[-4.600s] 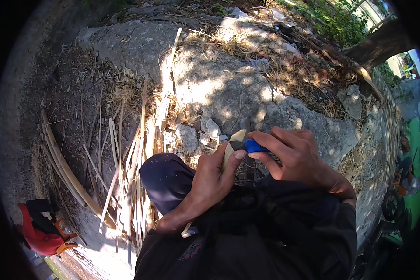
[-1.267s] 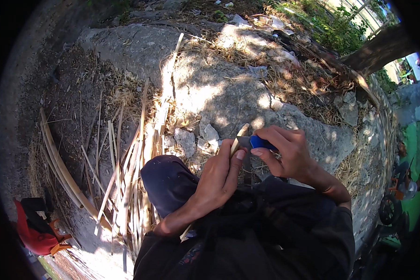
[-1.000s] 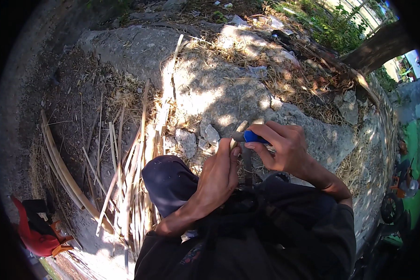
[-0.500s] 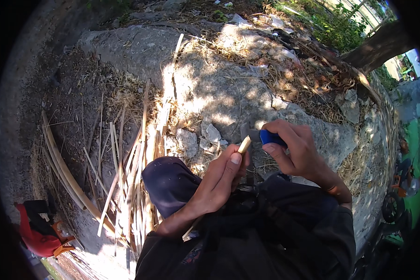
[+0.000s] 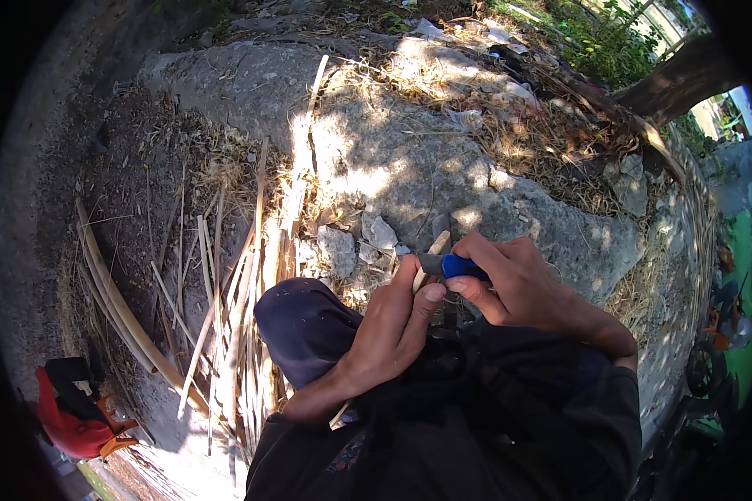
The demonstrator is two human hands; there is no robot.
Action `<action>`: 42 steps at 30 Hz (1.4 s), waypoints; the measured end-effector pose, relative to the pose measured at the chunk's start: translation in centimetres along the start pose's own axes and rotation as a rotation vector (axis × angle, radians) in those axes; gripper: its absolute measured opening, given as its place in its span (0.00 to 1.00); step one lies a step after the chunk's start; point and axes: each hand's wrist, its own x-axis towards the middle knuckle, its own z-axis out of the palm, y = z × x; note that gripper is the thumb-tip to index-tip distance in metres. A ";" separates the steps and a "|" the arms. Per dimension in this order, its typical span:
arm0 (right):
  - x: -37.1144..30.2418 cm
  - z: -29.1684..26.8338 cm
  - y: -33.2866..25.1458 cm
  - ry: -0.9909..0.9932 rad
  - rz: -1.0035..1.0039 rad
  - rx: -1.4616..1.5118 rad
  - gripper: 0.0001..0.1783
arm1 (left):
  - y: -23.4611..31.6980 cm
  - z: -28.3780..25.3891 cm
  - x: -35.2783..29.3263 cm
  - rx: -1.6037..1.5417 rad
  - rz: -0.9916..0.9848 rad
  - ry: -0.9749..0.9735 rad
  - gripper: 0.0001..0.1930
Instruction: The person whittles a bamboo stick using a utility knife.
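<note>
A short pale wooden stick [image 5: 439, 243] rises at a slant from my left hand [image 5: 384, 330], whose thumb and fingers are closed around its lower part. My right hand [image 5: 526, 284] is wrapped on the blue handle of a knife [image 5: 463, 267]. The grey blade lies across the stick, just above my left fingertips. Both hands are close together over my lap, the right thumb near the left one. My fingers hide the stick's lower end.
Long pale split strips [image 5: 251, 334] lie in a heap by my left knee [image 5: 305, 326]. Broken stones [image 5: 336, 252] and a rough rock slab [image 5: 409, 184] are ahead. Dry straw and litter lie at the far right, near a trunk [image 5: 681, 79]. A red object [image 5: 71, 417] stands at lower left.
My right hand has moved left and slightly down, bringing the knife from beside the stick's tip onto its side. More of the stick now shows beyond my left hand.
</note>
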 end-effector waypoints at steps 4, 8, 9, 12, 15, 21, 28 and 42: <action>0.1 0.0 0.2 -0.019 0.011 0.008 0.16 | 0.0 0.2 0.0 0.085 0.030 0.022 0.10; 0.4 0.3 0.7 -0.013 0.012 0.009 0.17 | -0.2 0.9 0.1 0.215 0.074 0.106 0.09; 0.5 0.5 0.9 0.023 0.006 0.026 0.17 | -0.3 1.1 0.1 0.265 0.087 0.159 0.09; 0.7 0.9 1.3 0.050 0.012 0.088 0.16 | -0.7 1.2 0.3 0.310 0.053 0.182 0.08; 0.8 0.8 2.0 0.137 0.068 0.053 0.15 | -0.2 1.1 0.3 0.332 -0.011 0.161 0.07; 1.2 -3.6 9.6 0.372 0.462 0.204 0.21 | 0.8 -0.2 -0.4 0.046 -0.034 0.097 0.12; 2.4 -1.9 2.8 0.102 0.235 0.373 0.21 | -0.2 -1.9 1.1 -0.713 -0.265 -0.055 0.16; 1.7 -0.2 1.7 -0.031 -0.107 0.017 0.19 | 0.0 -2.7 -0.1 -0.368 -0.102 -0.082 0.09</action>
